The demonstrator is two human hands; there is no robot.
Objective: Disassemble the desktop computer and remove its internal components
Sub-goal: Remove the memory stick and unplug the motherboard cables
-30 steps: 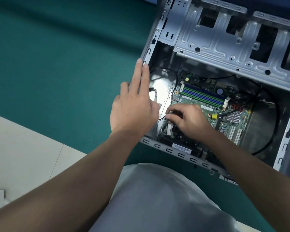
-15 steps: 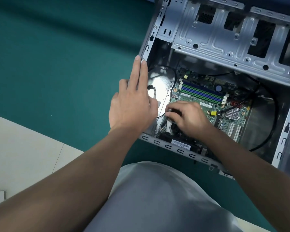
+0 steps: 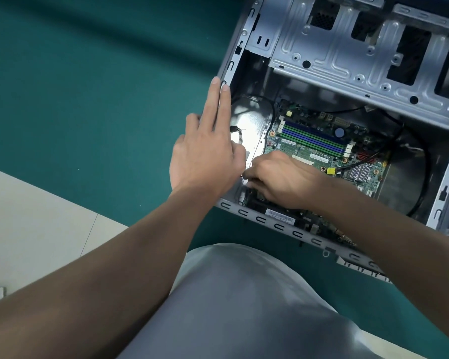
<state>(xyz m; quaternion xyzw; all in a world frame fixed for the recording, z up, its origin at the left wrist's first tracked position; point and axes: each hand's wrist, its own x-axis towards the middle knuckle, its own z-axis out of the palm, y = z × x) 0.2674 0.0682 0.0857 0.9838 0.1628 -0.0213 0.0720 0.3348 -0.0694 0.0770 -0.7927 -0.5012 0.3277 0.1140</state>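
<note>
An open desktop case lies on its side on a green mat. Inside sits a green motherboard with blue and green memory slots and a small silver heatsink. My left hand lies flat with straight fingers along the case's left rim. Inside the case, my right hand is at the motherboard's near left corner, fingers curled and pinching something small there. What it pinches is hidden under the fingers.
A silver drive cage spans the case's far half. Black cables loop along the right inside wall, one ending in a yellow plug. The green mat lies left; pale floor and my grey-clad knee are near.
My right hand's fingers have shifted slightly left toward the motherboard's edge. My left hand stays on the rim.
</note>
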